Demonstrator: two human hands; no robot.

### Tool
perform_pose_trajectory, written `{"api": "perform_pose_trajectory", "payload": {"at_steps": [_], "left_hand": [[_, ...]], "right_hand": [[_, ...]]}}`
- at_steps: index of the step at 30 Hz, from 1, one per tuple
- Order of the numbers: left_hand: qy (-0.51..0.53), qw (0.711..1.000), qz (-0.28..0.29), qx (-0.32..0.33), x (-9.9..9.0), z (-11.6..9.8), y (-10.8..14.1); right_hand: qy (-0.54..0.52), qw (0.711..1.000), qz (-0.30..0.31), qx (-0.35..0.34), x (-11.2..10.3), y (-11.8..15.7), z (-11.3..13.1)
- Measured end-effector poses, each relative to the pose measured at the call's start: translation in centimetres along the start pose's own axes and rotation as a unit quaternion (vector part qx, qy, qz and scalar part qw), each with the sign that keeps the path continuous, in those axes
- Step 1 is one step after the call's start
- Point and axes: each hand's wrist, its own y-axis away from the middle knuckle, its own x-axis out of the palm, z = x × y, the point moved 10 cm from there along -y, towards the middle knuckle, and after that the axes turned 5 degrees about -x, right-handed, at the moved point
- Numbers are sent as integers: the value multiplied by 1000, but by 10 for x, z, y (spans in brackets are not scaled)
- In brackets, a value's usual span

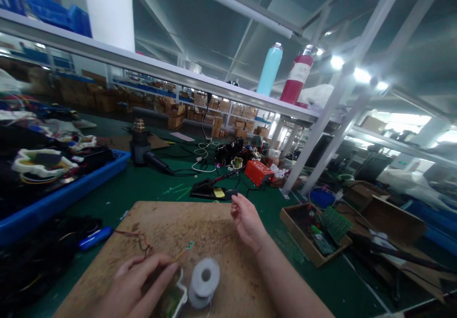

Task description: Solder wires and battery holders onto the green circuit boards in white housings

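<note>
My left hand (143,280) is low on the worn wooden board (171,218), thumb and forefinger pinched on a thin yellow wire. A tiny green circuit board (190,245) is at the wire's far end. Just right of that hand stands a spool of thin wire (204,280). A white-edged casing (178,301) lies partly under the hand. Over the board's right far corner, my right hand (246,220) is closed, its fingertips beside the black soldering iron stand (203,188) with a yellow sponge (219,193). Whatever its fingers hold is too small to tell.
A blue tray (117,163) of wired parts is at the left, near a blue cylinder (95,238) and a black tool (141,146). Behind the stand is an orange box (257,173). At the right, a cardboard box (314,234) holds circuit boards. Bottles stand on a shelf (214,82) overhead.
</note>
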Motion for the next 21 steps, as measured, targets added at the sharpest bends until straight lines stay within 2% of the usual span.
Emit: {"api": "perform_pose_trajectory", "payload": {"at_steps": [2, 4, 7, 10, 14, 21], "left_hand": [[-18, 999, 34, -36, -11, -6, -17], [-47, 991, 106, -62, -9, -14, -34], [-71, 984, 147, -67, -3, -20, -61], [-53, 984, 162, -46, 12, -21, -77], [51, 981, 176, -64, 32, -19, -76], [135, 980, 128, -74, 30, -26, -63]], "right_hand": [[-17, 1000, 0, 17, 18, -10, -15], [-31, 999, -8, 28, 27, -17, -28], [-40, 998, -17, 34, 28, -18, -43], [-32, 999, -10, 33, 22, -14, -51], [-21, 999, 9, 38, 19, -10, -52], [-108, 988, 26, 110, 40, 5, -55]]}}
